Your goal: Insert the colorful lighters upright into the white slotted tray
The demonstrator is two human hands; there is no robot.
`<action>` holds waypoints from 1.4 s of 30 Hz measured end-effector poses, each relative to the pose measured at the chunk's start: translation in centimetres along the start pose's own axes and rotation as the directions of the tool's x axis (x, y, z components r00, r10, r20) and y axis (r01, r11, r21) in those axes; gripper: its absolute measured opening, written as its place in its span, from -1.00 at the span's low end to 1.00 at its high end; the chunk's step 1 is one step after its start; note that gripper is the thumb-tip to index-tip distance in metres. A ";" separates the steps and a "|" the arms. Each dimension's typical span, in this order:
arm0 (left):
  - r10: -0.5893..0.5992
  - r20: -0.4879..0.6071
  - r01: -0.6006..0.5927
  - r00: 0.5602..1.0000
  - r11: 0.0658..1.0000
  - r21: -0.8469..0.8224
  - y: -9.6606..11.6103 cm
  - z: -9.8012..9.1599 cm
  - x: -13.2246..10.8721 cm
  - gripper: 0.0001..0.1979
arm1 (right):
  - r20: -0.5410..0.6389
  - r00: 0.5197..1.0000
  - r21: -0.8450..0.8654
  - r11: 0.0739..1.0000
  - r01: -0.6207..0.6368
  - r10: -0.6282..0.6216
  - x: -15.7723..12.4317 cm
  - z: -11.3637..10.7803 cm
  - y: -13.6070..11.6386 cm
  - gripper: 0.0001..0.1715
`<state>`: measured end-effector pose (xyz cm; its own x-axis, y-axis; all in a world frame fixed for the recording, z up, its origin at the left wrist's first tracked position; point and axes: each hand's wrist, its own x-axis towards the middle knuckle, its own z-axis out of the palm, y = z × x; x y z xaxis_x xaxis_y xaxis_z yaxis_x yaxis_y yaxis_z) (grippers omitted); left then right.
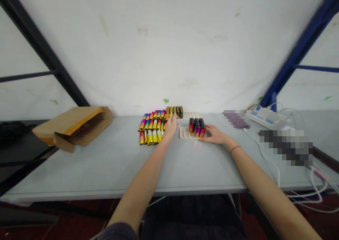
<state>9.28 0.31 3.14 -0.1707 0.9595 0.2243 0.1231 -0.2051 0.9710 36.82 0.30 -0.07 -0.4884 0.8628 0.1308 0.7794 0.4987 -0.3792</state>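
Several rainbow-coloured lighters (151,128) lie in rows on the grey table (106,162). My left hand (171,125) rests on the right edge of that pile, fingers curled over the lighters; what it grips is hidden. A white holder tray (184,133) stands to its right with several lighters (197,127) upright in it, black caps up. My right hand (215,133) lies flat against the tray's right side, fingers stretched toward it. A second white tray (192,115) sits behind, with darker gold lighters (175,111) next to it.
An open brown cardboard box (72,126) lies on its side at the table's left. At the right are a white device (267,116) and white cables (267,160), plus blurred-out items. A white wall stands behind; metal frame bars flank both sides.
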 end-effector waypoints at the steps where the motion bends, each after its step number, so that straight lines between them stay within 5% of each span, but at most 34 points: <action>1: -0.029 0.012 0.029 1.000 0.998 -0.049 0.2 0.2 -0.1 -0.65 | 0.000 1.000 0.000 1.000 -0.004 0.004 0.0 0.0 0.1 0.06; 8: -0.162 0.011 0.159 0.987 0.946 -0.284 2.0 0.9 -1.0 -0.61 | -0.006 1.000 0.007 1.000 -0.007 0.007 -0.2 -0.1 -0.2 0.05; 15: -0.408 0.100 0.414 0.908 0.829 -0.375 2.9 0.6 -1.2 -0.42 | 0.012 1.000 0.006 1.000 -0.027 0.027 -0.3 -0.4 -0.5 0.06; 29: -0.374 0.047 0.354 0.926 0.821 -0.448 3.5 1.0 -1.8 -0.50 | 0.011 1.000 0.014 1.000 -0.024 0.023 -0.3 -0.3 -0.2 0.07; 42: -0.393 0.104 0.390 0.914 0.778 -0.493 3.0 0.8 -1.6 -0.51 | -0.002 1.000 0.001 1.000 -0.030 0.030 0.0 0.3 0.3 0.11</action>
<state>10.76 -1.70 5.58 -0.1029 0.9774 -0.1847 -0.4531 0.1193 0.8835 36.99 0.43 -0.46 -0.4640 0.8774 0.1218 0.7932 0.4728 -0.3838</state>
